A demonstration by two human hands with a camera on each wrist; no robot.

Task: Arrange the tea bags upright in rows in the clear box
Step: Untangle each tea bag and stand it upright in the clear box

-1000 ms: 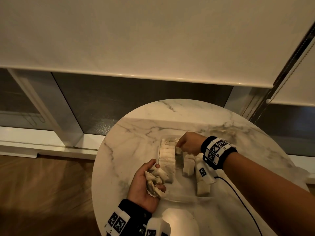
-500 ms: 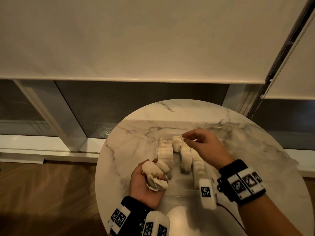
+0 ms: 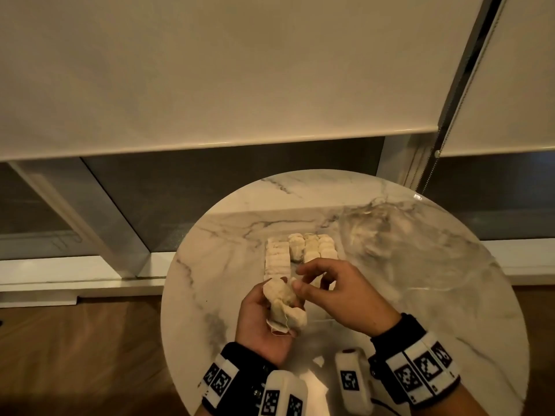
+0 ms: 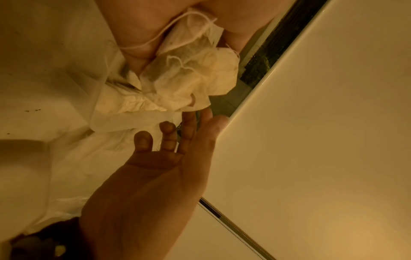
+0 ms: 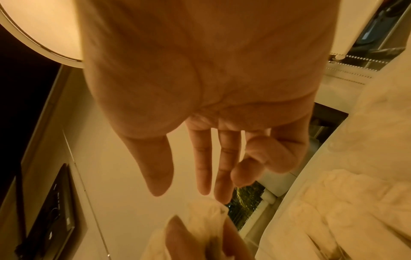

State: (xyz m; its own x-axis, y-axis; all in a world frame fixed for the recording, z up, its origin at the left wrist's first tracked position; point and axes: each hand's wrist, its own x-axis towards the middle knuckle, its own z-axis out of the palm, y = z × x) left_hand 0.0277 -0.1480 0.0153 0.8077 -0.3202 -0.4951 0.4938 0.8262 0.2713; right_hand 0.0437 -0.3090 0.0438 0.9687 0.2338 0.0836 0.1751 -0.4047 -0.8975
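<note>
We see a round marble table from above, with our two hands held close together over its near half. Just beyond our fingertips stands the clear box, its walls hard to make out, with several rows of tea bags already standing upright in it; the near part of some rows is hidden behind our hands. So the task looks well along but not finished. Our left hand is cupped palm up, fingers curled round a loose bunch of tea bags still to be placed. Our right hand hovers just beside that bunch, fingers relaxed and spread, thumb tip close to or touching the topmost bag, with nothing gripped. The box lies directly ahead of both hands, nearer the right.
</note>
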